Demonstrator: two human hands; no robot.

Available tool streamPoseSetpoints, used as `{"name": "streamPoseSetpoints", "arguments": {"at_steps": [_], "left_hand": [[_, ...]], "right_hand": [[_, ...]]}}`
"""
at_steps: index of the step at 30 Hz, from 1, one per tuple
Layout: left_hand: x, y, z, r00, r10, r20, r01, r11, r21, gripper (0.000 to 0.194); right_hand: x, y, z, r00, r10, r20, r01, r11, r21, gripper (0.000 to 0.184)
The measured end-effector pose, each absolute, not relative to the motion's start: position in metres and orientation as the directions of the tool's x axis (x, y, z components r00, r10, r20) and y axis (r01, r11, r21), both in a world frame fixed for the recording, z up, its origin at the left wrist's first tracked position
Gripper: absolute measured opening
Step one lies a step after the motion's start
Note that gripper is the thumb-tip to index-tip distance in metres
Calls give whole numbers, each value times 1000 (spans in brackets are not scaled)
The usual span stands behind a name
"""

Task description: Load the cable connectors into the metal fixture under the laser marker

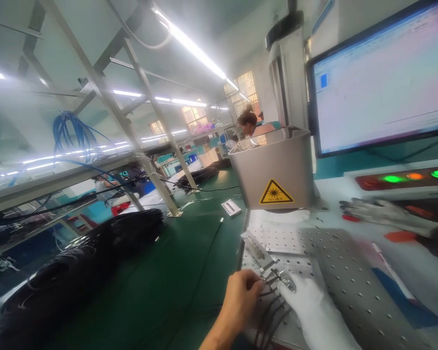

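My left hand [239, 296], bare, pinches a thin black cable [266, 292] at the near end of a metal fixture [258, 253]. My right hand [310, 304] wears a white glove and is closed around several cable ends with shiny metal connectors [285, 278]. The two hands are close together, and the black cables hang below them over the perforated metal plate [350, 272]. Exactly how the connectors sit against the fixture is too small to make out.
A grey metal housing [273, 170] with a yellow laser warning sign stands behind the plate. Thick black cable coils [95, 257] lie on the green table [190, 253]. At right are a monitor [383, 82], lit buttons [414, 176] and a glove [387, 216]. A person [248, 121] sits beyond.
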State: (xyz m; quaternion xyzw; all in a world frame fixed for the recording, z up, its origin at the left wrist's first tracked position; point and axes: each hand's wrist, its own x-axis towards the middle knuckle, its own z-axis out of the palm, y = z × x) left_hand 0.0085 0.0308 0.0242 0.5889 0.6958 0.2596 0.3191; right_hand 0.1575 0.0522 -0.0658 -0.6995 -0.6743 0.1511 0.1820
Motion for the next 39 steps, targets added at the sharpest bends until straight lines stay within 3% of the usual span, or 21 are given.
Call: {"name": "streamPoseSetpoints", "arguments": {"at_steps": [6, 12, 21, 28, 30, 35, 39], "left_hand": [[9, 29, 24, -166, 984, -56, 769, 165, 618, 19], [7, 33, 24, -189, 978, -84, 821, 205, 534, 18], [12, 29, 24, -208, 975, -84, 809, 220, 545, 20], [15, 30, 16, -181, 979, -94, 884, 204, 421, 15], [17, 30, 16, -164, 981, -107, 904, 193, 381, 16], [19, 31, 18, -143, 978, -152, 920, 188, 343, 18], [21, 31, 21, -145, 976, -160, 924, 192, 331, 16]], "right_hand": [[154, 57, -66, 76, 996, -53, 869, -92, -486, 52], [154, 58, -67, 72, 994, -86, 864, -105, -492, 50], [153, 54, -74, 77, 992, 102, 904, -26, -427, 43], [164, 49, -66, -39, 992, 120, 912, 84, -401, 40], [167, 45, -63, -137, 977, 165, 922, 187, -338, 40], [169, 43, -55, -418, 886, 200, 906, 424, 15, 64], [170, 50, -50, -457, 873, 170, 889, 452, 68, 68]]}}
